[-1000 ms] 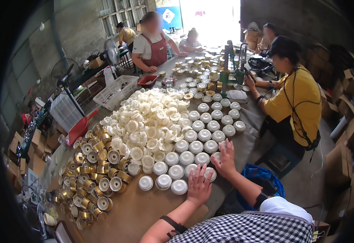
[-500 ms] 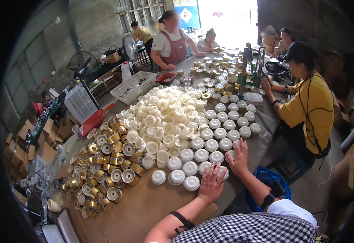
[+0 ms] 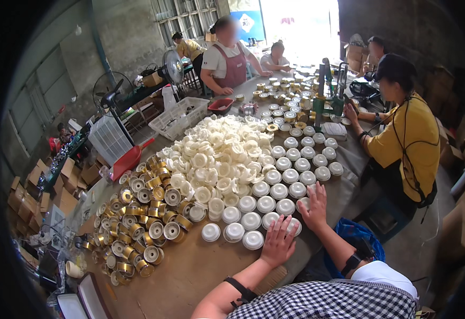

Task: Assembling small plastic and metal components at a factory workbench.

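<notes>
My left hand [image 3: 279,242] rests with fingers stretched out over a white-capped round piece [image 3: 294,227] at the near edge of a block of such pieces. Just right of it, my right hand [image 3: 313,208] lies with fingers spread, partly covering another white-topped piece. Neither hand grips anything. Rows of white-capped round pieces [image 3: 266,205] stand on the table beyond my fingers. Next to them is a large heap of loose cream-white plastic caps [image 3: 219,159]. Left of that lies a pile of gold-sided round cups [image 3: 136,231], many tipped over.
A co-worker in yellow [image 3: 410,133] sits at the right beside a green hand press [image 3: 327,101]. Across the table stands a person in a red apron [image 3: 231,66]. A white crate [image 3: 160,123], red dustpan [image 3: 127,162] and blue bag [image 3: 352,234] are around the table.
The view has shifted very slightly. Both hands stay in the same place on the white-capped pieces.
</notes>
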Action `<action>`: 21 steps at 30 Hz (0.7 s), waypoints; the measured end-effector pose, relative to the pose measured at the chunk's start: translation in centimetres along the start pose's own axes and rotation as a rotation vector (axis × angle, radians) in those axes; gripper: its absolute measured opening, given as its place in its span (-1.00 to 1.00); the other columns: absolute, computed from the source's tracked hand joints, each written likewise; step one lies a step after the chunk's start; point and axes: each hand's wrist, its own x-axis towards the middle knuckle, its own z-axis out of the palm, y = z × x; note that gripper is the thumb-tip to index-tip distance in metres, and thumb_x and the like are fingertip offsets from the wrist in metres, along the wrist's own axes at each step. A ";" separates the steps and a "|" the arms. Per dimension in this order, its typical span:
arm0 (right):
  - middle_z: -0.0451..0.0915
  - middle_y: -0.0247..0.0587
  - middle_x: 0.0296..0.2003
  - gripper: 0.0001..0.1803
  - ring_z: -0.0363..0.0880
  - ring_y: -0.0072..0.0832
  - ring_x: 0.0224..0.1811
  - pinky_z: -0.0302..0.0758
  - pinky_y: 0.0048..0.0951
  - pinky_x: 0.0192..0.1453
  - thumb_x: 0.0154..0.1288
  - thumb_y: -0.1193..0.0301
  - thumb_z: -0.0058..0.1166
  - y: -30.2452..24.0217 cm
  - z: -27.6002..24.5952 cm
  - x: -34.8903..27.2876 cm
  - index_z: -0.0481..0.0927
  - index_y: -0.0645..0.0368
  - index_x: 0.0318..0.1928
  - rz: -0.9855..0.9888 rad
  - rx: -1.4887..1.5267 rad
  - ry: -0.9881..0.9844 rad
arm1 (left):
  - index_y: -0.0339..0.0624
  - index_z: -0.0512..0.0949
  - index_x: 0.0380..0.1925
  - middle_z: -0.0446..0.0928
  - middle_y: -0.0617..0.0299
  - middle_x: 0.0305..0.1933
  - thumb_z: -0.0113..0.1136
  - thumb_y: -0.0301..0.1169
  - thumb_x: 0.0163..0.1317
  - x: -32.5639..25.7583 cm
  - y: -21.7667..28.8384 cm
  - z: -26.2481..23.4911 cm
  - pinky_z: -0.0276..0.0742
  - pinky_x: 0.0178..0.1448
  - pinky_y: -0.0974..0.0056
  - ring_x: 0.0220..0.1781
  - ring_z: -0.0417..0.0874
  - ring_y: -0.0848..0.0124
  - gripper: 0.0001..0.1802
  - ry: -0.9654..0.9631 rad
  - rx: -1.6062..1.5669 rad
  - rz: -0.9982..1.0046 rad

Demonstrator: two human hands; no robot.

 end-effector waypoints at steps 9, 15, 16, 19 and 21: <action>0.14 0.19 0.56 -0.30 0.00 0.22 0.62 0.02 0.13 0.64 0.35 0.12 0.27 0.9 0.6 0.0 0.43 0.16 0.40 -0.043 -0.009 0.026 | 0.04 0.29 0.53 0.23 0.08 0.60 0.32 -0.23 0.19 -0.1 0.4 -1.4 0.10 0.68 -0.05 0.65 0.19 0.07 -0.15 0.061 -0.022 0.096; 0.11 0.17 0.57 -0.30 -0.01 0.22 0.62 0.03 0.12 0.63 0.40 0.16 0.22 1.9 1.0 0.0 0.38 0.16 0.44 -0.087 -0.033 0.001 | 0.01 0.32 0.51 0.25 0.02 0.58 0.29 -0.27 0.18 -0.8 1.6 -4.7 0.14 0.66 -0.11 0.63 0.22 0.03 -0.17 0.157 -0.081 0.097; 0.11 0.18 0.57 -0.30 -0.01 0.23 0.62 0.03 0.12 0.63 0.40 0.16 0.21 2.0 1.0 0.0 0.38 0.16 0.45 -0.087 -0.038 0.000 | 0.00 0.32 0.51 0.26 0.01 0.57 0.29 -0.27 0.19 -1.1 1.7 -5.3 0.15 0.65 -0.11 0.62 0.23 0.02 -0.18 0.162 -0.101 0.078; 0.11 0.17 0.57 -0.32 -0.01 0.21 0.62 0.02 0.11 0.64 0.42 0.15 0.20 2.2 1.0 0.0 0.40 0.17 0.44 -0.093 -0.018 -0.011 | -0.03 0.42 0.44 0.30 0.05 0.54 0.31 -0.34 0.21 -2.3 1.5 -6.9 0.23 0.59 -0.13 0.60 0.26 0.02 -0.27 0.195 -0.116 -0.027; 0.11 0.17 0.58 -0.34 -0.02 0.19 0.63 0.00 0.11 0.64 0.43 0.15 0.20 2.3 1.1 0.0 0.42 0.19 0.43 -0.081 -0.019 -0.001 | -0.04 0.42 0.44 0.30 0.05 0.54 0.30 -0.32 0.22 -3.3 0.8 -7.7 0.21 0.60 -0.13 0.59 0.26 0.00 -0.28 0.241 -0.077 -0.098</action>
